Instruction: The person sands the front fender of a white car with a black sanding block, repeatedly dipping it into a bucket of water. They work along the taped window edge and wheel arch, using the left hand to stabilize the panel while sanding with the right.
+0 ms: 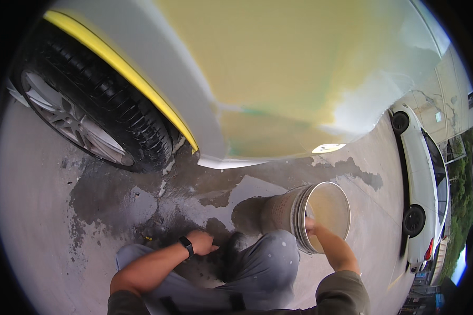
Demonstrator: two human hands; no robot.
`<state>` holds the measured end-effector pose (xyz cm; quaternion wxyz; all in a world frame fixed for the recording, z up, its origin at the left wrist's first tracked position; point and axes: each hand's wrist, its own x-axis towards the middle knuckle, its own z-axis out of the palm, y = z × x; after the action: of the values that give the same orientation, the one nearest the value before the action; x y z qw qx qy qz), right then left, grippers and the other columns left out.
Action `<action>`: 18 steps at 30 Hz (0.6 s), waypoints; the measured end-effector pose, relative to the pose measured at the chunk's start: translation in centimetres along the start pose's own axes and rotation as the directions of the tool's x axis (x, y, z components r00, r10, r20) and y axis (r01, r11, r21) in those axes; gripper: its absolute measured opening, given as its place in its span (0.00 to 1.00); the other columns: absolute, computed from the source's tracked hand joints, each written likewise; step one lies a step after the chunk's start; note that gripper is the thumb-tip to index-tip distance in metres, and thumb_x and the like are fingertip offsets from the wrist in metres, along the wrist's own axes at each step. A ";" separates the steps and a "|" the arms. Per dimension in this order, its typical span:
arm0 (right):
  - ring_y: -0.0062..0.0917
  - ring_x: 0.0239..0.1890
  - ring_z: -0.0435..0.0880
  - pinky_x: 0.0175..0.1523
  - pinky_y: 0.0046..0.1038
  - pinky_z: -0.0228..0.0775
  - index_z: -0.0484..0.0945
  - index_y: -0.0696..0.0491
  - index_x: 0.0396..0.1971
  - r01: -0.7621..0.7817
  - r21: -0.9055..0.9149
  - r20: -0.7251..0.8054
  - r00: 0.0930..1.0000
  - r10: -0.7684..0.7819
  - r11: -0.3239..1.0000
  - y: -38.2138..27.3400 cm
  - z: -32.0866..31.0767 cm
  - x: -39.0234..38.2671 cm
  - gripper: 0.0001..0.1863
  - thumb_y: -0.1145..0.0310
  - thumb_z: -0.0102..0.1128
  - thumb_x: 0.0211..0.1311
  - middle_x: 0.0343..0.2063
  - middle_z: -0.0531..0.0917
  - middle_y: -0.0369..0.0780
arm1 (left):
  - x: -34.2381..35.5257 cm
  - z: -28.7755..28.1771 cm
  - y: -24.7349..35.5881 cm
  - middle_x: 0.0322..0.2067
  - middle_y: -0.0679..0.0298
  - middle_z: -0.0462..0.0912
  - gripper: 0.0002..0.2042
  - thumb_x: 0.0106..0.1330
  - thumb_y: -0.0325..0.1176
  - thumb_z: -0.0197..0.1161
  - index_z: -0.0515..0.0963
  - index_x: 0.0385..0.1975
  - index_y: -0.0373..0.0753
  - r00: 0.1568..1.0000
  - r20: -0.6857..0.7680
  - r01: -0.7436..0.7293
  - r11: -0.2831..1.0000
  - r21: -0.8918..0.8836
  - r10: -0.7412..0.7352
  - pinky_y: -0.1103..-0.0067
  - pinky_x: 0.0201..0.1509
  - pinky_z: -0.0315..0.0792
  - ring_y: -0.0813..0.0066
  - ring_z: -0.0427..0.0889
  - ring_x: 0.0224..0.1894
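My right arm reaches over the rim of a pale plastic bucket [328,186], and my right hand [310,226] is down inside it near the inner wall. Its fingers are hidden, so what they hold, if anything, does not show. The inside of the bucket looks cloudy and tan. My left hand [202,242] hangs between my knees with its fingers loosely curled in, and nothing shows in it. A black watch [186,245] is on that wrist. Ahead is a car body panel [278,68] with sanded-looking patches of tan, grey, white and green.
A car wheel [84,105] stands at the left under a yellow arch edge [121,63]. Wet patches and puddles [205,205] spread over the concrete floor [31,199]. Farther right a white car [423,184] is parked by a wall. My knees [273,257] are close beside the bucket.
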<state>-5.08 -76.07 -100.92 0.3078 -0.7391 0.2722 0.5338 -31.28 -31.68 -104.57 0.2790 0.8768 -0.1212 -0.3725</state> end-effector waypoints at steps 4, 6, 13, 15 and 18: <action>0.20 0.21 0.83 0.21 0.20 0.74 0.82 0.55 0.53 0.400 0.183 -0.114 0.916 -0.385 0.898 -10.2 0.1 -21.3 0.18 0.73 0.69 0.63 0.34 0.88 0.42 | 0.8 0.4 -0.2 0.46 0.45 0.88 0.30 0.75 0.60 0.54 0.83 0.51 0.33 0.998 0.030 -0.055 0.998 0.034 0.054 0.55 0.56 0.78 0.44 0.86 0.52; 0.30 0.31 0.91 0.28 0.22 0.89 0.69 0.60 0.69 0.687 0.143 0.075 0.710 -0.700 0.713 -14.6 1.1 -32.2 0.32 0.79 0.62 0.63 0.47 0.87 0.48 | 1.5 0.9 0.0 0.46 0.45 0.88 0.31 0.75 0.60 0.54 0.83 0.51 0.33 0.995 0.035 -0.098 0.993 0.067 0.096 0.55 0.57 0.78 0.44 0.86 0.52; 0.32 0.60 0.84 0.50 0.32 0.92 0.69 0.54 0.71 0.916 -0.388 -0.398 -0.065 -0.915 0.104 -18.3 8.3 -47.8 0.32 0.88 0.36 0.69 0.67 0.74 0.45 | 1.2 2.4 2.0 0.47 0.45 0.88 0.30 0.75 0.59 0.54 0.82 0.54 0.33 0.971 0.136 -0.213 0.970 0.116 0.197 0.56 0.59 0.77 0.44 0.85 0.53; 0.38 0.69 0.77 0.61 0.36 0.87 0.71 0.54 0.69 0.835 -0.505 -0.506 -0.083 -0.859 0.217 -17.6 10.3 -45.5 0.34 0.92 0.32 0.67 0.72 0.71 0.45 | 0.5 2.3 2.5 0.47 0.45 0.88 0.30 0.75 0.58 0.55 0.82 0.54 0.33 0.973 0.088 -0.220 0.972 0.085 0.213 0.56 0.59 0.76 0.44 0.85 0.54; 0.47 0.74 0.70 0.75 0.46 0.68 0.69 0.54 0.72 0.284 -0.915 0.093 -0.541 -0.836 -0.286 -18.2 12.7 -40.6 0.34 0.88 0.42 0.66 0.73 0.70 0.50 | -0.6 1.9 2.8 0.50 0.46 0.87 0.29 0.75 0.57 0.56 0.81 0.55 0.33 0.979 0.064 -0.200 0.977 0.076 0.196 0.55 0.59 0.76 0.44 0.85 0.54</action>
<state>-11.07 -51.52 -62.14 0.1675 -0.8199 -0.4636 -0.2910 -33.07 -34.47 -103.73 0.2751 0.8602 -0.2309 -0.3621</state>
